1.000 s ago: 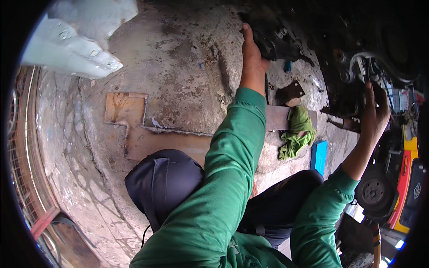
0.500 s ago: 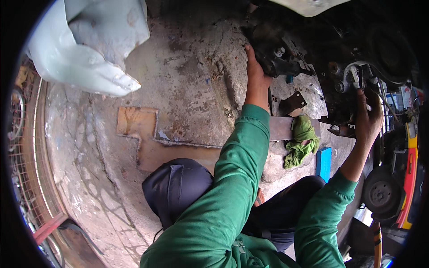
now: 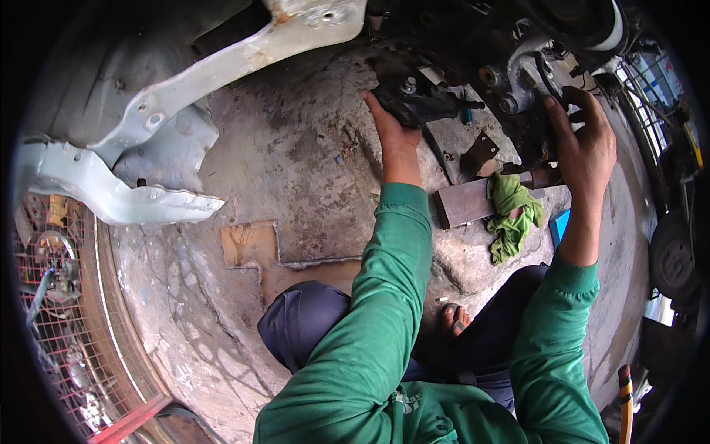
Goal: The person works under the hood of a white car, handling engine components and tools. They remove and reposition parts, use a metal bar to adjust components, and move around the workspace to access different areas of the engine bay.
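My left hand is wrapped around the near end of a black metal arm-like car part, which has a bolt standing up from it. Its palm and some fingers are hidden beneath the part. Over on the right, the fingers of my right hand are bent close together beside a silver metal bracket and a thin black curved hose. What lies between those fingertips is hidden. A crumpled green rag lies below, on a flat rusty metal bar.
Pale bent body panels hang at the upper left. Below them stands a red wire mesh. A step-shaped metal plate lies on the concrete floor. A small dark bracket and a blue block lie near my knees.
My view has shifted, showing more of the pale panels and my foot. My left hand stays on the black part; my right hand remains by the silver bracket, its fingers more bent.
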A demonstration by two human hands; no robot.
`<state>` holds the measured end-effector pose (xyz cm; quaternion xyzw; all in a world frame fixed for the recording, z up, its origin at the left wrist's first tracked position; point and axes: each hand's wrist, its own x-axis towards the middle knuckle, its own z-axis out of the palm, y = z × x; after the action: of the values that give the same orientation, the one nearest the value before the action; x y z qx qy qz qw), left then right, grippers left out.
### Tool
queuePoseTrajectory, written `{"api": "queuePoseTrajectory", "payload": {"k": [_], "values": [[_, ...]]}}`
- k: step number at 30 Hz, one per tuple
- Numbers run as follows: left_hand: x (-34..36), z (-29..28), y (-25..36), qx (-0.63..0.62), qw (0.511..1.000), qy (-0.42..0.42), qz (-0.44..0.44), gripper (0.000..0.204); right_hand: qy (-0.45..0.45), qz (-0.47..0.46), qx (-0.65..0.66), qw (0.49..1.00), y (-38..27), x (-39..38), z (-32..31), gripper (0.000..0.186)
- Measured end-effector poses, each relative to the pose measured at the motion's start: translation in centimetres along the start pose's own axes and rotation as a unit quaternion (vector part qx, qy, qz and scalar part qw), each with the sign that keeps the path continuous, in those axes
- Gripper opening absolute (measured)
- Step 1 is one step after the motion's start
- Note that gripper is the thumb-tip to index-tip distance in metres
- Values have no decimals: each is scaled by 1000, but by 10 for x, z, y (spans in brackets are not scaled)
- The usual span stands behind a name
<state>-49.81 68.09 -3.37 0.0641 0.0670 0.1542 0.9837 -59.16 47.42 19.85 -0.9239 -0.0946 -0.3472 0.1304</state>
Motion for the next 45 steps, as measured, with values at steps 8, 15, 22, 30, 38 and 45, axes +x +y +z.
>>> {"api": "queuePoseTrajectory", "payload": {"k": [8,15,22,30,38,45], "values": [[-1,8,1,10,1000,0,14,90,11,-17,-8,1000,2,-1,-1,40],[2,5,0,6,1000,-13,19,91,8,-19,-12,1000,2,-1,-2,38],[0,0,2,10,1000,-10,23,88,3,-1,-7,1000,-3,-3,-3,37],[-1,11,-2,29,998,60,1,89,22,-28,-26,999,11,-3,0,38],[4,12,1,35,999,-16,27,85,28,-27,-5,999,8,0,0,35],[1,9,4,30,999,-19,26,84,27,-32,11,999,8,-3,0,35]]}}
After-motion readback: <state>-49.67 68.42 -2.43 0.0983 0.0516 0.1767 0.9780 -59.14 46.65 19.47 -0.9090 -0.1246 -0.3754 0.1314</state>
